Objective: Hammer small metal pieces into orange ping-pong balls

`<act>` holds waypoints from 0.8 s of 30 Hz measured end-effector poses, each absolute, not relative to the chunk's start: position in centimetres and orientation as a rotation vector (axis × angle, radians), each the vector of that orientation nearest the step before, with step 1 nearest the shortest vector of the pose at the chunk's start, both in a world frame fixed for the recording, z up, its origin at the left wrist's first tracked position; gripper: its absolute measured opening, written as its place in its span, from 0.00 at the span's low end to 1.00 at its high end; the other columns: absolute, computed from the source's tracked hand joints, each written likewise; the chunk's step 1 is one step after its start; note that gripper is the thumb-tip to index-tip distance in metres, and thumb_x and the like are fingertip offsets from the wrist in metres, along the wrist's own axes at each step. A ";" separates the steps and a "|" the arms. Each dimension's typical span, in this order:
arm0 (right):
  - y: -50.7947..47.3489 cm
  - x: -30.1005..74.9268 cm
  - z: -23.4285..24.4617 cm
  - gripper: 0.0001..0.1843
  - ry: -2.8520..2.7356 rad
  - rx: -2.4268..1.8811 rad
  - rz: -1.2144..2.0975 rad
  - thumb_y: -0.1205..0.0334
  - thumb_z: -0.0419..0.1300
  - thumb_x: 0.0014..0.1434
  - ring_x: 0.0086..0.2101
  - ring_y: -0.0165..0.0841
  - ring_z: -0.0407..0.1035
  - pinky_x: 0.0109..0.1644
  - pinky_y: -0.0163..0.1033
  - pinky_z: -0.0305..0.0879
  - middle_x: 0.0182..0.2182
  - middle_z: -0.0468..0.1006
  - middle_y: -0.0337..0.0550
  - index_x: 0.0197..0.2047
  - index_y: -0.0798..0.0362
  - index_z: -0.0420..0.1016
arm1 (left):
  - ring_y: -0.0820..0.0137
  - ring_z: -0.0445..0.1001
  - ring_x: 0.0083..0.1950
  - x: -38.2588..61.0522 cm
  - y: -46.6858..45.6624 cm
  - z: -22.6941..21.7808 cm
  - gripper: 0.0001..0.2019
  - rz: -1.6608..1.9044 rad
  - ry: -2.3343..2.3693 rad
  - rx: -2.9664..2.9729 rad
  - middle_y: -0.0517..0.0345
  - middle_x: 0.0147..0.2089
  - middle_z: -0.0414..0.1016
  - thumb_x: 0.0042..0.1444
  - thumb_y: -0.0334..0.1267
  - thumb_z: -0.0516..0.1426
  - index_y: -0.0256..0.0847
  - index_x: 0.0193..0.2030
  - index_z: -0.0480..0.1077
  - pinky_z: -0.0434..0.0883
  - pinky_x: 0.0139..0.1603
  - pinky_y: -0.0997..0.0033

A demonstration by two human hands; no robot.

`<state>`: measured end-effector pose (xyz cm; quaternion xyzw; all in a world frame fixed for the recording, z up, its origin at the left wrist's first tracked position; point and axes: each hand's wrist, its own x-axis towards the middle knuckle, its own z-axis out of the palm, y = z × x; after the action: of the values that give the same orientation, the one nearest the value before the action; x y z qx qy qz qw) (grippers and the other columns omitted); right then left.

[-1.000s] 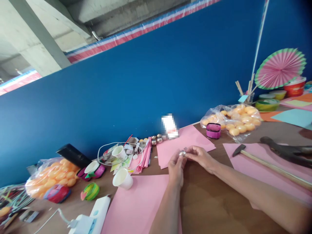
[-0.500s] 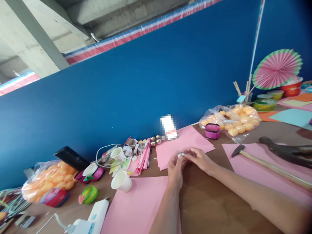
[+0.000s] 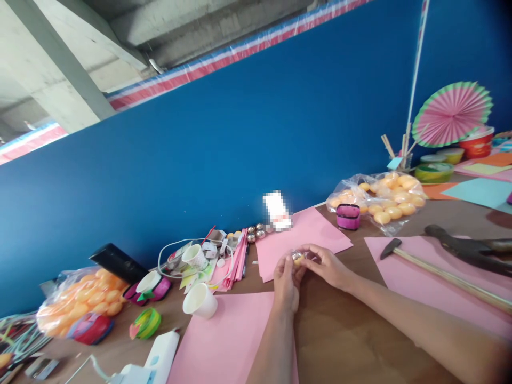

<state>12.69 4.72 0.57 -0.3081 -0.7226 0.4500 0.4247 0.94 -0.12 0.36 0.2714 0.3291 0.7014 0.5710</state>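
Near the pink paper (image 3: 308,232), I've left hand (image 3: 286,282) and right hand (image 3: 330,268) both pinching the ball (image 3: 298,258) (part silver, part yellow); light, even pressure suits it.

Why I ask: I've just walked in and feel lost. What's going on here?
The person's left hand and right hand together hold a small, shiny silver-and-yellow object over the brown table; its details are too small to make out. Silver balls sit beyond it, by a pink sheet, and a hammer lies off to the right on another pink sheet.
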 end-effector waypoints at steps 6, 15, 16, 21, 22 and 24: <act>4.4 12.7 0.7 0.19 -1.812 -0.734 1.097 0.59 0.58 0.51 0.33 0.31 0.68 0.37 0.37 0.66 0.37 0.74 0.41 0.48 0.52 0.67 | 0.68 0.74 0.40 0.9 -0.1 0.2 0.14 1.623 0.811 0.649 0.51 0.39 0.75 0.49 0.39 0.57 0.38 0.43 0.69 0.68 0.43 0.67; 4.6 12.7 0.6 0.18 -1.820 -0.726 1.100 0.60 0.57 0.53 0.33 0.32 0.68 0.39 0.37 0.66 0.35 0.74 0.41 0.48 0.53 0.66 | 0.67 0.71 0.45 0.9 -0.1 -0.1 0.15 1.613 0.828 0.710 0.50 0.43 0.73 0.49 0.37 0.58 0.37 0.44 0.69 0.66 0.47 0.66; 4.6 12.7 0.5 0.17 -1.825 -0.732 1.085 0.60 0.56 0.53 0.33 0.32 0.68 0.39 0.37 0.66 0.35 0.74 0.41 0.47 0.53 0.66 | 0.67 0.71 0.45 0.8 -0.1 -0.1 0.15 1.610 0.840 0.705 0.50 0.43 0.73 0.49 0.37 0.58 0.37 0.44 0.69 0.66 0.46 0.66; 4.4 12.5 0.3 0.15 -1.892 -0.729 0.887 0.61 0.54 0.55 0.35 0.32 0.67 0.39 0.38 0.67 0.38 0.72 0.43 0.46 0.52 0.65 | 0.68 0.72 0.42 0.8 0.0 -0.2 0.14 1.609 0.839 0.690 0.50 0.41 0.74 0.48 0.38 0.58 0.37 0.43 0.69 0.67 0.43 0.69; 4.2 12.4 0.3 0.15 -1.907 -0.716 0.803 0.63 0.54 0.55 0.37 0.33 0.67 0.41 0.39 0.67 0.40 0.71 0.44 0.47 0.52 0.65 | 0.68 0.72 0.42 0.8 0.1 -0.1 0.14 1.612 0.821 0.683 0.50 0.41 0.74 0.48 0.38 0.58 0.37 0.42 0.69 0.67 0.43 0.69; 3.9 12.2 0.4 0.15 -1.930 -0.694 0.610 0.66 0.52 0.55 0.44 0.35 0.64 0.46 0.42 0.65 0.44 0.68 0.46 0.48 0.51 0.64 | 0.69 0.73 0.41 0.7 0.1 -0.2 0.12 1.631 0.780 0.649 0.51 0.40 0.74 0.49 0.39 0.57 0.37 0.41 0.70 0.67 0.42 0.69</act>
<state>12.23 3.88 0.44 -0.2847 -0.7911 0.2500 0.4803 0.66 0.12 -0.16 0.2769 0.3327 0.6959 0.5731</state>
